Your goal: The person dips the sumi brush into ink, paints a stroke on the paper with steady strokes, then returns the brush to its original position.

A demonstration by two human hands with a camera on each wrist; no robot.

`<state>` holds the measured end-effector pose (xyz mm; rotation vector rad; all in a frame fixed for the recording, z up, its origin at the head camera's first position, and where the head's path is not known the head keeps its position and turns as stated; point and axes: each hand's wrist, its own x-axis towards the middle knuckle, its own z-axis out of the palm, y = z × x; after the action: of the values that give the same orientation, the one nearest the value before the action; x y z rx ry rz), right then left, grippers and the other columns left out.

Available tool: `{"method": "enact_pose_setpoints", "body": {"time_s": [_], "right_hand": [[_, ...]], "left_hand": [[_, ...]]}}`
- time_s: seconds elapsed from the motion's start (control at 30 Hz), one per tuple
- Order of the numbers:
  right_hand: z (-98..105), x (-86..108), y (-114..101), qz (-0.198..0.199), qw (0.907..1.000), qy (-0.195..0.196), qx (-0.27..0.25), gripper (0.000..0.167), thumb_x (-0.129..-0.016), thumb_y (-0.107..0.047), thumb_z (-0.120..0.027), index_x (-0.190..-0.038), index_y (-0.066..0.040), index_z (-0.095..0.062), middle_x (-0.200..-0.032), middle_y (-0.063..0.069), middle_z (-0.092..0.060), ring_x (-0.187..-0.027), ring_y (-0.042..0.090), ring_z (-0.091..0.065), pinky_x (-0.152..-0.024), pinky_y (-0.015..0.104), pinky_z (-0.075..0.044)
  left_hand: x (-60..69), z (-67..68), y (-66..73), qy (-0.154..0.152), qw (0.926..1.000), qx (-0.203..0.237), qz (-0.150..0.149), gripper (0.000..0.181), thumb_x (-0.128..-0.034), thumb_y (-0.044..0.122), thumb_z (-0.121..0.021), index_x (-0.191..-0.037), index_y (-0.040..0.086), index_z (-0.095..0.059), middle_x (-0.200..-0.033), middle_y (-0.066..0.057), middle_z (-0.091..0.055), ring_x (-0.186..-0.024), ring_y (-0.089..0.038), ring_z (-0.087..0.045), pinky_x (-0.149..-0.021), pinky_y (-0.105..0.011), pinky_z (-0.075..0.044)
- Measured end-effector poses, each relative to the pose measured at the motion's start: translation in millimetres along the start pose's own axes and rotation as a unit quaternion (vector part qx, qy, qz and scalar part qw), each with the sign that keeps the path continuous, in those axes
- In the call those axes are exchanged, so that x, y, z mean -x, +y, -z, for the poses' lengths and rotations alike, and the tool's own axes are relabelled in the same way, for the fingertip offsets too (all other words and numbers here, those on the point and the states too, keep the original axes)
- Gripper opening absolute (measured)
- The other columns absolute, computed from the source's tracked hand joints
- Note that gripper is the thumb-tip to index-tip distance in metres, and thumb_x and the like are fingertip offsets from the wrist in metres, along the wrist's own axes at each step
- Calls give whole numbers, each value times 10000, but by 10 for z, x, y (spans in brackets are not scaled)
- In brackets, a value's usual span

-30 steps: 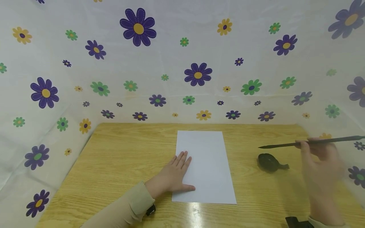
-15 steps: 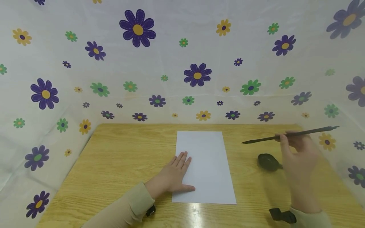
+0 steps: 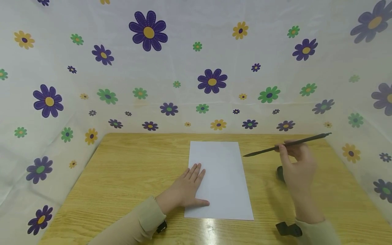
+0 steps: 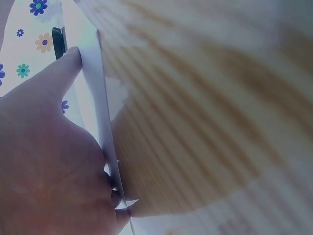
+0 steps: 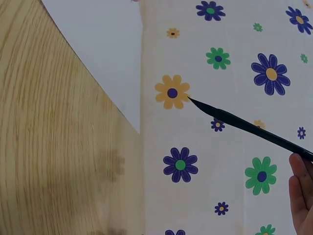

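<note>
Head view: the brush [image 3: 266, 149] just slid over next to the paper [image 3: 223, 180], tip not touching it.

So the right grip [image 3: 298, 168] has come left with it over the last second, from well right of the paper to near its right edge, which puts the pointed tip within easy reach; looks like it's in the air. That grip is pinching the shaft between thumb and fingers. The left grip [image 3: 185, 191] isn't grabbing anything, just resting with fingers spread on the paper's left side, same spot as earlier, so I'd call the paper well steadied. It's flat on the tabletop [image 3: 131, 160], no marks I can see. Right of the paper there's some dark thing [image 3: 280, 173], now mostly blocked by the right grip.
</note>
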<state>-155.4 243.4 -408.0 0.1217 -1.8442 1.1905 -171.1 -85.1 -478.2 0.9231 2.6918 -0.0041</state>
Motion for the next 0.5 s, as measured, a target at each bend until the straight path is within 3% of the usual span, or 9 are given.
{"method": "enact_pose_setpoints", "body": {"time_s": [0.5], "right_hand": [[-331,181,-44,-184,9988,-373,-267,166,-911,158,-724,-1065,174,-665,-942,-306,-692,-822,-156,-684,-804,33,-530]], "left_hand": [[9,10,1,11,10000,3,-20,1138,-941,804,-549,-1711,72,-142,-1798,-168,-46,-1682,-303,-79,-1368,-460,-175]]}}
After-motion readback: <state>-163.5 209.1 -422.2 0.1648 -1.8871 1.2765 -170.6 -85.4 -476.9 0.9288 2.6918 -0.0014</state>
